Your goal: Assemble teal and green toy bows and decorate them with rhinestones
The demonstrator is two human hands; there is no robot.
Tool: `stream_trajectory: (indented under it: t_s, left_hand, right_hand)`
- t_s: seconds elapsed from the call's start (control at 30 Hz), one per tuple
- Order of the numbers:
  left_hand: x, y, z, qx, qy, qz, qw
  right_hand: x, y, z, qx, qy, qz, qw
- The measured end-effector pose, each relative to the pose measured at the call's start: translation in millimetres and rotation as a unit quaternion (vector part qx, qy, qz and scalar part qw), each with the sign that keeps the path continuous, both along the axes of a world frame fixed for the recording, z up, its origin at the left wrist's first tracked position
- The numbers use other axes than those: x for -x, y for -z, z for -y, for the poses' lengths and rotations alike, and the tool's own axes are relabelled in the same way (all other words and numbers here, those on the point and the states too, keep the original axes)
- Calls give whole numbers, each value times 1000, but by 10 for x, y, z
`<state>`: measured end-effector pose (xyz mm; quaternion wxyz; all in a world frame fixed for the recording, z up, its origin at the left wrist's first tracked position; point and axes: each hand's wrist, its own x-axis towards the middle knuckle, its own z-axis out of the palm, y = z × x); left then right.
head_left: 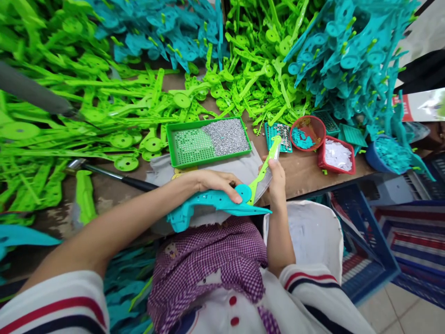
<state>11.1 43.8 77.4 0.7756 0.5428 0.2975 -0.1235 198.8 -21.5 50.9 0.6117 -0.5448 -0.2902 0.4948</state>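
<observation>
My left hand (219, 182) is closed around a teal plastic body (205, 204), thumb beside its round teal disc (243, 194). From the disc a lime-green arm (259, 180) with a clear strip along it rises up and to the right. My right hand (277, 178) grips that arm and strip near the upper end. The two plastic parts meet at the disc; how they are joined there is hidden. Both hands are above my lap at the table's front edge. Just beyond them is a green tray (187, 161) with many small silvery metal pieces heaped in its right half.
Lime-green parts (121, 97) and teal parts (351, 60) are piled along the back. A hammer (114, 175) lies at left. At right stand a teal basket of metal discs (283, 137), a red bowl (321, 123), a red basket of white pieces (338, 155) and a blue bowl (373, 160).
</observation>
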Motion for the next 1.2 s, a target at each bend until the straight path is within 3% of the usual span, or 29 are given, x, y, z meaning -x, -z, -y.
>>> stream_trajectory:
  t_s: [0.23, 0.3, 0.4, 0.47, 0.5, 0.53, 0.57, 0.63, 0.67, 0.7, 0.8, 0.87, 1.0, 1.2]
  left_hand:
    - [-11, 50, -95, -22, 25, 1, 999]
    - [-12, 7, -116, -67, 18, 14, 998]
    - [65, -162, 63, -240, -102, 39, 965]
    - [165, -289, 395, -358, -234, 37, 903]
    - [213, -329, 617, -379, -286, 29, 880]
    - [246, -343, 857, -367, -328, 25, 870]
    - [259, -326, 1098, -319, -350, 26, 880]
    - [204, -200, 1504, -139, -337, 61, 929]
    - [140, -106, 1642, -47, -365, 76, 927]
    - [59, -4, 1727, 22, -422, 86, 902]
    - [-203, 237, 1723, 128, -561, 134, 807]
    - [-332, 291, 1618, 159, -605, 146, 766]
    - [-425, 240, 1486, 209, -639, 140, 727]
    - [-404, 243, 1473, 261, -675, 128, 678]
  right_hand:
    - [7, 50, -117, -7, 0, 11, 1000]
    - [0, 75, -135, 3, -3, 0, 1000]
    - [-33, 130, -141, 24, -7, -16, 1000]
    - [-67, 165, -141, 37, -16, -10, 999]
    - [-84, 178, -143, 42, -20, -3, 999]
    - [-99, 188, -146, 45, -24, 6, 999]
    - [-112, 195, -151, 46, -26, 15, 999]
    - [-126, 199, -164, 44, -26, 28, 998]
    - [-128, 198, -171, 42, -26, 33, 998]
    - [-128, 196, -177, 40, -28, 37, 998]
    - [-125, 189, -180, 30, -32, 48, 998]
    - [-126, 184, -170, 18, -29, 54, 998]
    - [-145, 172, -153, 4, -33, 58, 998]
    - [-155, 127, -169, 9, -34, 75, 997]
